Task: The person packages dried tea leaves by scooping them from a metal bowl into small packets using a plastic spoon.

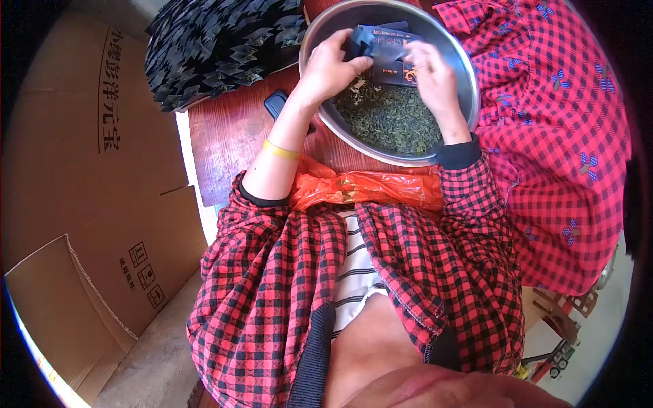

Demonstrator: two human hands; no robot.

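Observation:
A large metal basin [471, 112] holds dried green tea-like leaves [391, 119]. Several dark printed packets [389, 73] lie on the leaves at the far side of the basin. Over the basin's left part, my left hand [335, 66] is closed on a small dark packet [365, 44], with thumb and fingers pinched round its edge. My right hand [437, 78] is over the right part, close beside the printed packets. Its fingers are smeared by motion, so whether they grip anything is unclear.
A dense pile of dark packets [224, 51] stands left of the basin on the reddish wooden table [224, 136]. A black object [275, 103] lies by my left forearm. Orange plastic [367, 189] lies before me, a cardboard box [102, 197] at left, checked cloth [558, 136] at right.

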